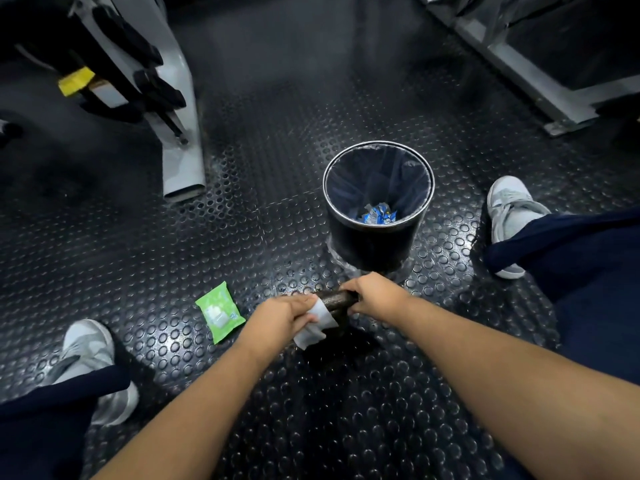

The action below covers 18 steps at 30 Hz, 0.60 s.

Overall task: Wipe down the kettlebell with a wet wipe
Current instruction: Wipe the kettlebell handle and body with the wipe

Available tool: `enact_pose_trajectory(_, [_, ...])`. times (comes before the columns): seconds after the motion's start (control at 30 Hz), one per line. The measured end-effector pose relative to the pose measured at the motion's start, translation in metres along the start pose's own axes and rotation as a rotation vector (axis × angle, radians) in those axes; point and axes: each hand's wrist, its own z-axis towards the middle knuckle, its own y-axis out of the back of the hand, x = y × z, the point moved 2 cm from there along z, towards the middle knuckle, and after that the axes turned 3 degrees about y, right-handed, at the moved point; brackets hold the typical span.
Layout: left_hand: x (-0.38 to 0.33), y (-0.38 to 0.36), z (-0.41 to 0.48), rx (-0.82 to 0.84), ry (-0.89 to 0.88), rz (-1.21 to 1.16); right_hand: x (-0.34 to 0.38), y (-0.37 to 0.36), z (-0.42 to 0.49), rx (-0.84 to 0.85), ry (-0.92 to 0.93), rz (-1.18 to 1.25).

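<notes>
1. The dark cast-iron kettlebell (pixel 337 300) stands on the studded black rubber floor (pixel 242 237) between my feet.
2. My right hand (pixel 377 296) clasps the handle's three o'clock end, probably to steady it.
3. My left hand (pixel 284 318) pinches the white wet wipe (pixel 317 323) against the nine o'clock end.
4. The green wipe packet (pixel 220 311) lies at nine o'clock and the round black bin (pixel 374 244) at twelve, handy for discarding.

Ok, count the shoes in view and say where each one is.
2. The left sneaker is at lower left, nearer the camera than the green wipe pack. The right sneaker is at right, beside the bin. No others show.
</notes>
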Motion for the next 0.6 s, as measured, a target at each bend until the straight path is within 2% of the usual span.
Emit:
enact_pose_trajectory(0.17, [0.002,-0.003,0.001,0.002,0.008,0.095,-0.001,-0.002,0.0,-0.007,-0.011,0.028])
enact_pose_trajectory(0.4, [-0.046,-0.013,0.03,0.068,-0.003,0.275,0.0,-0.004,0.001,-0.01,-0.009,0.035])
enact_pose_trajectory(0.47, [-0.053,-0.018,0.034,0.038,-0.008,0.243,-0.002,-0.004,0.0,-0.009,-0.002,0.045])
enact_pose_trajectory(0.6, [-0.04,-0.015,0.027,0.03,0.033,0.035,-0.002,-0.001,-0.003,-0.008,-0.014,0.081])
